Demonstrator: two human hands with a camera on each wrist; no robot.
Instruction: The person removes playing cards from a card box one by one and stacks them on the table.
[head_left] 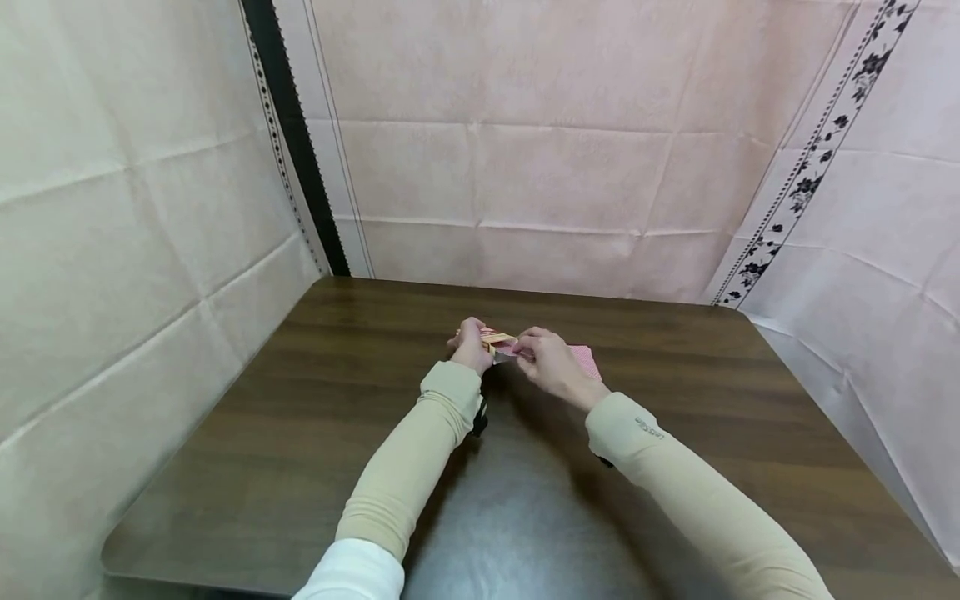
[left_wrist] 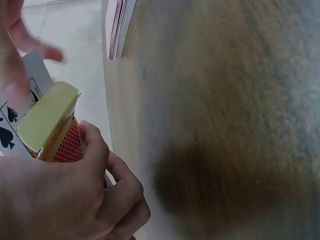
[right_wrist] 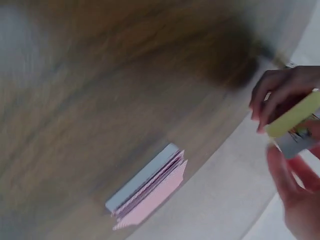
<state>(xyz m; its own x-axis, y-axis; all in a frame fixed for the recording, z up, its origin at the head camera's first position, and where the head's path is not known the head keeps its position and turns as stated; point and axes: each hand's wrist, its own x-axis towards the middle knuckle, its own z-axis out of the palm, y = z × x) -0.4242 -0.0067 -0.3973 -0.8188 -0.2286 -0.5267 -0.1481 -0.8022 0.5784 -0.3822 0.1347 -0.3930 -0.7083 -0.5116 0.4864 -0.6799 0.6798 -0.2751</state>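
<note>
My left hand (left_wrist: pixel 65 195) grips a playing-card box (left_wrist: pixel 68 145) with a red patterned side and a raised yellow flap (left_wrist: pixel 50 112). Playing cards (left_wrist: pixel 7 135) with black spades show beside the flap at the box's mouth. My right hand (head_left: pixel 551 362) is close against the left, its fingertips pinching the cards at that end; in the left wrist view it is blurred. A stack of pink-backed playing cards (right_wrist: pixel 150 187) lies on the table, partly behind the right hand in the head view.
The dark wooden table (head_left: pixel 337 417) spreads out around both hands. Pale cloth sheets (head_left: pixel 562 175) hang behind its far edge and along both sides. The card stack lies near that far edge.
</note>
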